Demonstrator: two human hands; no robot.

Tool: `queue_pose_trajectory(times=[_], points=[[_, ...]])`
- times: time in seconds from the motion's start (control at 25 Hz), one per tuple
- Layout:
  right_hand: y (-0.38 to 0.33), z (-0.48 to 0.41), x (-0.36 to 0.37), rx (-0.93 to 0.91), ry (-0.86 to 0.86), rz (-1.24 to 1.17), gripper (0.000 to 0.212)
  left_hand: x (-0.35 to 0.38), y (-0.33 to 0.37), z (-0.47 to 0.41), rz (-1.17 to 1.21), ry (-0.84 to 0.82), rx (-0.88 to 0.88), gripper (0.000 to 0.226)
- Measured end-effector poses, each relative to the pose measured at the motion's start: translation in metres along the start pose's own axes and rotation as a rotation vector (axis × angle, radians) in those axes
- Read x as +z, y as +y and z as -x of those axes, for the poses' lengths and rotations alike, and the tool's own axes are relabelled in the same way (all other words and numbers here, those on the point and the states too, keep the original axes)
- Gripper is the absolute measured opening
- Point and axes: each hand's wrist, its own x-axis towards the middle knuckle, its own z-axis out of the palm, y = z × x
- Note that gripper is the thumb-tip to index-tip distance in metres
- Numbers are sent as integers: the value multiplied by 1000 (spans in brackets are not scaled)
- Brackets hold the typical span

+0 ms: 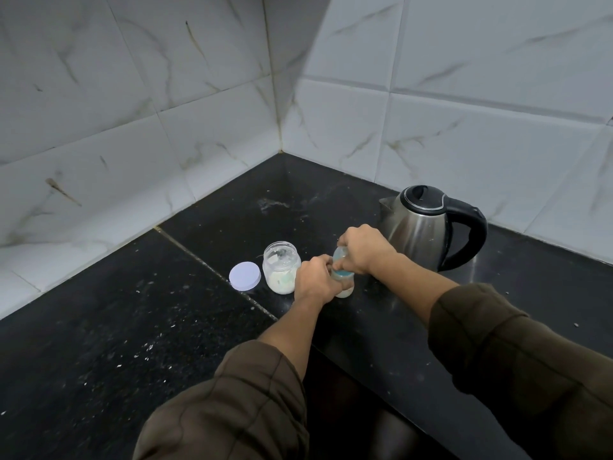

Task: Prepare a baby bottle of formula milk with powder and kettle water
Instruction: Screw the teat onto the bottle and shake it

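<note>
A small baby bottle [343,277] with a teal collar stands on the black counter, milky liquid showing at its base. My left hand [313,279] wraps around the bottle's body. My right hand [363,249] grips its top from above, covering the cap and teat. Just left of the bottle is an open clear jar [281,266] with white powder in the bottom. The jar's white lid [244,275] lies flat on the counter beside it. A steel kettle [428,227] with a black lid and handle stands upright behind my right hand.
The black speckled counter [132,327] runs into a corner of white marble-pattern wall tiles [199,111]. White specks of powder are scattered on the counter near its front edge. The counter's edge drops away below my forearms.
</note>
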Motion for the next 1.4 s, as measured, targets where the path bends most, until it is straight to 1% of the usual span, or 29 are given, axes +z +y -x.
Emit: queue_pose_trajectory(times=[0.12, 0.16, 0.2, 0.28, 0.36, 0.44, 0.52, 0.6, 0.72, 0.8, 0.88, 0.96, 1.0, 1.04, 1.08, 1.12, 1.2, 1.24, 1.28, 1.32, 1.4], points=[[3, 3, 1, -34, -17, 32, 60, -2, 1, 0, -15, -7, 5, 34], [7, 5, 2, -71, -34, 21, 66, -2, 1, -1, -20, -4, 9, 34], [15, 8, 2, -119, -69, -28, 77, -2, 1, -1, -8, -1, 12, 35], [31, 17, 0, -205, -128, -228, 104, -8, 5, -3, 61, 11, 24, 40], [43, 23, 3, -237, -95, -365, 123, -20, 16, -8, 122, 47, 65, 45], [41, 24, 6, -229, 21, -419, 130, -36, 29, -14, 152, 101, 121, 49], [35, 22, 2, -240, 191, -457, 128, -51, 41, -17, 179, 134, 172, 56], [31, 20, -6, -297, 333, -470, 122, -63, 49, -16, 196, 154, 227, 60], [26, 18, -27, -358, 390, -449, 112, -78, 55, -13, 231, 193, 306, 50], [22, 16, -44, -319, 426, -525, 107, -86, 59, -11, 279, 250, 313, 59], [18, 9, -65, -226, 556, -788, 103, -96, 59, -12, 284, 324, 273, 68], [14, 3, -95, -110, 733, -1216, 103, -106, 58, -15, 248, 367, 202, 66], [11, 2, -112, -73, 760, -1451, 103, -111, 58, -17, 212, 371, 152, 64], [6, 3, -126, -65, 733, -1622, 103, -114, 57, -20, 179, 370, 108, 60], [0, 4, -136, -84, 658, -1691, 103, -116, 57, -22, 151, 372, 71, 57], [-6, 6, -142, -121, 557, -1678, 103, -117, 56, -26, 129, 377, 49, 54], [-19, 14, -143, -223, 340, -1532, 102, -116, 54, -32, 93, 383, 30, 56], [-23, 14, -141, -261, 276, -1473, 102, -116, 52, -34, 74, 386, 19, 57], [-25, 15, -140, -277, 268, -1483, 101, -115, 49, -35, 53, 390, 11, 57], [-25, 14, -141, -260, 317, -1557, 101, -115, 47, -35, 35, 395, 0, 57], [-20, 7, -148, -165, 466, -1808, 99, -113, 41, -38, 19, 404, -13, 56]])
